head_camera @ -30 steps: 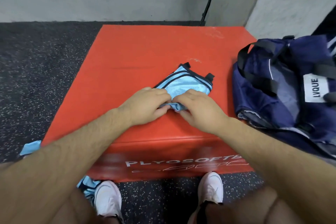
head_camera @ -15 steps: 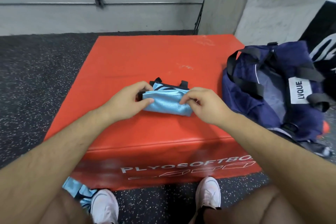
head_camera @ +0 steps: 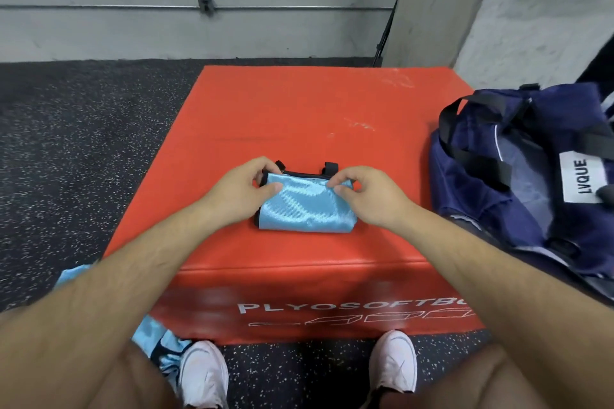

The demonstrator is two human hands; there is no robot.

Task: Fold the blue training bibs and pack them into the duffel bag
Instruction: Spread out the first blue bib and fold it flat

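- Head view: you look down at a red soft plyo box [head_camera: 315,116], your work surface, with a folded light-blue training bib [head_camera: 304,209] lying near its front middle.
- Over the last second the bib has gone from a skewed, half-folded wedge to a compact, flat rectangle. Its black strap ends poke out along the far edge.
- By that shape, the folding of this bib looks about finished, and the next step is likely lifting it into the bag.
- Your left grip [head_camera: 246,189] is clamped on the bib's far left corner, thumb and forefinger pinching the fabric.
- Your right grip [head_camera: 368,196] pinches the far right corner the same way. The rest of the bib lies between the two grips and slightly nearer to you, flat on the surface.
- The navy duffel bag [head_camera: 531,183] sits open at the box's right edge, near your right grip.
- More blue bibs [head_camera: 162,345] lie crumpled on the speckled floor beside your left shoe [head_camera: 202,372], so the task seems only partway done.
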